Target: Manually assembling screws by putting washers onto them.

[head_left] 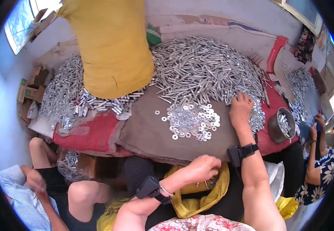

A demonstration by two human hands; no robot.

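Note:
My right hand [241,109] reaches forward to the near edge of a big heap of metal bolts [205,65], beside a small pile of nuts [256,117]. Its fingers are bent down and closed; whatever they pinch is hidden. Over an open yellow bag [182,206] in my lap, my left hand [206,167] is closed with curled fingers, and I cannot make out anything in it. Several bolts [212,181] show inside the bag below that hand. Flat washers [194,120] lie spread on the brown cloth [147,133] between the bolt heap and me.
A tall yellow sack [115,50] stands on the table at left, among more metal parts [61,92]. A metal bowl [281,125] of parts sits at right. One person [28,200] sits at left, another [323,165] works at far right. Cardboard boxes [32,90] line the left wall.

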